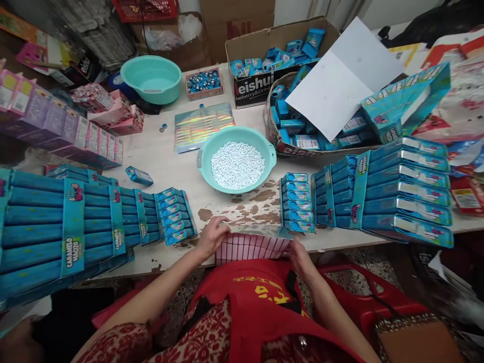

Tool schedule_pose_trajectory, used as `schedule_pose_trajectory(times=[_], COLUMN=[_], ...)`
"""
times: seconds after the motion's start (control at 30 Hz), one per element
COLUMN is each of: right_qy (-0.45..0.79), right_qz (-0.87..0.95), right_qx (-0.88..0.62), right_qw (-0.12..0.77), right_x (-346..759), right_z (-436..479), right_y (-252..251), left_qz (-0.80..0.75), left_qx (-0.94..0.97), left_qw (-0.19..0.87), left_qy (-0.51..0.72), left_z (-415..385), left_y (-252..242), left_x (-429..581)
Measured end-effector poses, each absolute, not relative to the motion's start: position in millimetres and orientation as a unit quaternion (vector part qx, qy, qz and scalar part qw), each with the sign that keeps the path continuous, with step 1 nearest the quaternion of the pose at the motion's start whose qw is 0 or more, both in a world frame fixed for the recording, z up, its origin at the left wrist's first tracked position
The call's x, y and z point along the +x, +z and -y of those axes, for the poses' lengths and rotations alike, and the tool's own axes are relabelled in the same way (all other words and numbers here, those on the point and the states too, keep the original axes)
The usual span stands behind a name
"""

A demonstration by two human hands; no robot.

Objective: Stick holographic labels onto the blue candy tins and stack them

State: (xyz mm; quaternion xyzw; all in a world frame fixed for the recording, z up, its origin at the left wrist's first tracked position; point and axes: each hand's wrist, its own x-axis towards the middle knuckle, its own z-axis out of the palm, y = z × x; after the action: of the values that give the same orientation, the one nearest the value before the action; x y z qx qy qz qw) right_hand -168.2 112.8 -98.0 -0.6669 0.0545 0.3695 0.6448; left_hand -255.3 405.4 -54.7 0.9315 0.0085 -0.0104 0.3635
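A pink-and-white gridded piece (252, 248) is being held at the near edge of the stained table (166, 143), long axis running left to right, gridded face being turned up, its left end being pinched by the curled left hand (212, 237); the right end is being touched by the right hand (301, 259), grip honestly too hidden to tell. Beyond it, tiny white pellets (238, 165) are being held by a round, smooth turquoise plastic bowl (206, 174), flanked by glossy blue packs (38, 222), "CARAMELO MACIZO" being shown on their bands, while "eishui" is being displayed on a cardboard box (240, 101) behind.
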Motion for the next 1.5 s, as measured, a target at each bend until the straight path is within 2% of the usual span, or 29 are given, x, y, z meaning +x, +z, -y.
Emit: schedule_pose_trajectory(times=[0.07, 0.2, 0.4, 0.5, 0.7, 0.83, 0.97, 1.07, 1.23, 1.33, 1.5], right_qy=[0.397, 0.376, 0.332, 0.267, 0.161, 0.152, 0.169, 0.181, 0.128, 0.113, 0.121], right_qz=[-0.04, -0.061, -0.08, -0.07, -0.1, -0.095, -0.093, -0.036, 0.165, 0.211, 0.21], right_qx=[-0.648, -0.663, -0.665, -0.671, -0.66, -0.663, -0.659, -0.711, -0.847, -0.885, -0.899], right_qw=[0.649, 0.645, 0.664, 0.688, 0.727, 0.727, 0.727, 0.679, 0.49, 0.399, 0.365], right_x=[-167.3, -167.0, -161.6, -154.3, -140.8, -138.0, -135.8, -128.6, -108.3, -100.0, -94.9], right_z=[-109.7, -114.8, -117.8, -122.1, -135.1, -138.1, -136.9, -133.3, -125.7, -124.5, -124.7], right_y=[-81.0, -59.3, -44.2, -31.8, -12.2, -10.3, -13.9, -11.9, 4.9, 9.0, -1.3], left_qz=[0.013, 0.018, 0.086, 0.14, 0.124, 0.147, 0.17, 0.182, 0.219, 0.212, 0.224], left_qx=[0.937, 0.923, 0.93, 0.917, 0.895, 0.906, 0.89, 0.894, 0.922, 0.936, 0.931], left_qw=[0.348, 0.354, 0.325, 0.336, 0.404, 0.371, 0.388, 0.373, 0.288, 0.241, 0.21], left_qy=[-0.035, -0.152, -0.149, -0.165, -0.143, -0.137, -0.17, -0.171, -0.138, -0.142, -0.196], left_z=[-399.2, -404.2, -385.9, -354.8, -321.5, -322.7, -328.7, -331.3, -331.9, -339.2, -365.8], left_y=[-39.3, -9.4, 19.4, 18.6, 1.0, -2.0, 3.1, 9.3, 10.9, 5.8, 3.8], left_x=[-267.4, -253.8, -178.1, -153.5, -139.1, -133.6, -128.6, -127.2, -127.0, -126.6, -130.0])
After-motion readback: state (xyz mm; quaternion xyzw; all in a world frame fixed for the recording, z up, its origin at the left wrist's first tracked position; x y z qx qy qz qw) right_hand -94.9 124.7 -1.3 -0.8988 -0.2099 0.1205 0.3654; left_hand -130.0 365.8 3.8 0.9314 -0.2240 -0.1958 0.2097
